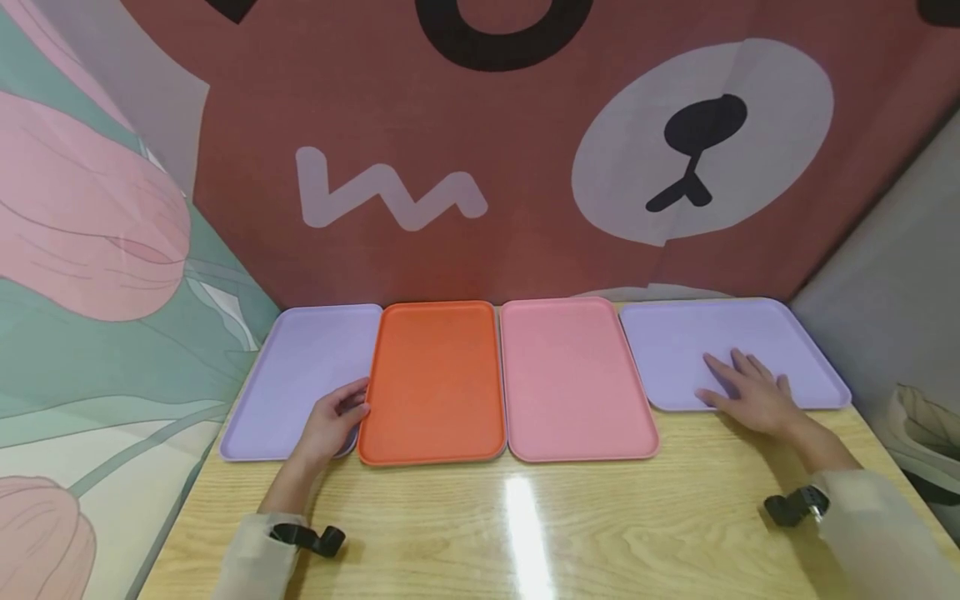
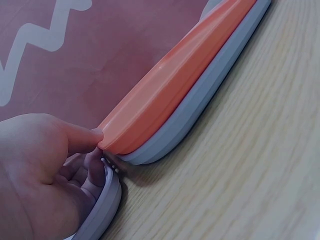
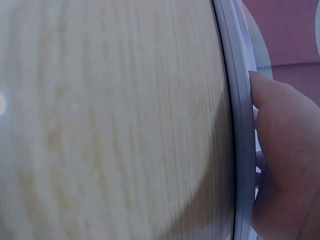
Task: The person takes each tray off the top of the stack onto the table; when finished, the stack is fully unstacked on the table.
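My left hand (image 1: 330, 423) is at the left edge of an orange tray (image 1: 438, 379). Its thumb and fingers pinch that rim, as the left wrist view shows up close. Under the orange rim runs a grey-blue layer (image 2: 187, 117); whether it is a second tray I cannot tell. Beside it, partly under my left hand, lies a purple tray (image 1: 300, 367). My right hand (image 1: 757, 400) rests with fingers spread on another purple tray (image 1: 675, 333), laid sideways at the far right. In the right wrist view the thumb lies by that tray's rim (image 3: 240, 120).
A pink tray (image 1: 577, 383) lies between the orange tray and the right purple one. All lie along the back of a wooden table (image 1: 615, 525), against a brown printed backdrop (image 1: 525, 167). A pale shoe-like object (image 1: 926, 425) stands beyond the table's right edge.
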